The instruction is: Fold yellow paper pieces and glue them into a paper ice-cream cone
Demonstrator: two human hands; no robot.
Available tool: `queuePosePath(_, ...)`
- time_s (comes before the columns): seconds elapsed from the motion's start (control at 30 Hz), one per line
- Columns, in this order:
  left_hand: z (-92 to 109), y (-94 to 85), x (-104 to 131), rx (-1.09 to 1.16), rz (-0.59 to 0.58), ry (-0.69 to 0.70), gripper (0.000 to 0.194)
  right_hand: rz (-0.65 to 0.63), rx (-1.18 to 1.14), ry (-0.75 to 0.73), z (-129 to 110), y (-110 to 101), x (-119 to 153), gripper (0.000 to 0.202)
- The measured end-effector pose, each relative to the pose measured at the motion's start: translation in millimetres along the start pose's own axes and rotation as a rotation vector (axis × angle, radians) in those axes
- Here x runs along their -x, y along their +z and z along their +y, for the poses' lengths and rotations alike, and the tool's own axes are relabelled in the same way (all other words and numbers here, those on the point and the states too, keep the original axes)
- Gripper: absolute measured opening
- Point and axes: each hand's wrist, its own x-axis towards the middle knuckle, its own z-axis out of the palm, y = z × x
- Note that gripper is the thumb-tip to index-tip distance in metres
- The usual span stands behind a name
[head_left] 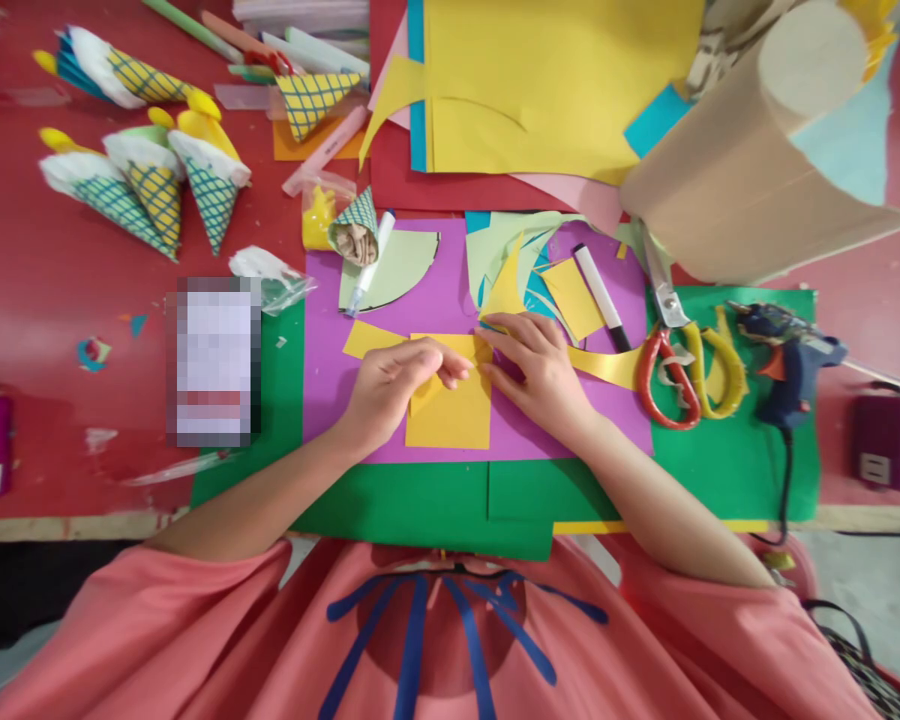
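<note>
A square of yellow paper [450,425] lies on a purple sheet [330,410] in front of me. My left hand [394,388] rests over its upper left part, fingers curled together near the thumb; what they hold, if anything, is hidden. My right hand [540,375] lies at the square's upper right edge, palm down with fingers apart. From beneath the left hand a yellow paper strip [367,340] sticks out. A shiny yellow ribbon [607,367] runs from beside my right hand toward the scissors [669,310], which have red and yellow handles.
Right of the scissors lies a blue glue gun [795,370], with a large cardboard tube [727,180] behind. Green paper scraps [499,245] and a marker [598,295] sit beyond my hands. Several patterned paper cones [210,200] are at the far left, near a blurred-out rectangular object [214,360].
</note>
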Motion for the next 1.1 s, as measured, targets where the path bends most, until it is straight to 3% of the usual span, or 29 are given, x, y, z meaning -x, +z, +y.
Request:
queuePosePath(0.17, 2, -9.7, -5, -0.175, 0.071, 0.129, 0.035, 0.06, -0.009, -0.02, 2, -1, -3, 0.018)
queuePosePath(0.27, 5, -18.1, -12, -0.361, 0.183, 0.227, 0.021, 0.061, -0.028, -0.018, 3, -2, -3, 0.013)
queuePosePath(0.33, 4, -22.6, -17, -0.417, 0.169, 0.236, 0.011, 0.067, -0.06, -0.01, 3, -3, -3, 0.01)
queuePosePath(0.5, -5, -26.9, -22, -0.476, 0.052, 0.231, 0.017, 0.074, -0.309, 0.071, 0, -9, -2, 0.006)
queuePosePath(0.63, -7, -27.3, -18, -0.51, -0.082, 0.181, 0.038, 0.132, -0.687, 0.332, -1, -14, -1, 0.009)
queuePosePath(0.77, -1, -28.7, -15, -0.605, -0.221, 0.29, 0.053, 0.18, -0.912, 0.52, 0, -15, -2, 0.013)
queuePosePath(0.9, 1, -29.8, -17, -0.637, -0.354, 0.347, 0.06, 0.118, -1.138, 0.667, 0, -16, -3, 0.018)
queuePosePath(0.97, 0, -28.9, -18, -0.631, -0.332, 0.353, 0.055, 0.063, -1.198, 0.697, 0, -17, -3, 0.021)
queuePosePath(1.1, -4, -24.7, -18, -0.495, -0.111, 0.25, 0.024, -0.044, -1.171, 0.632, -3, -17, -2, 0.023)
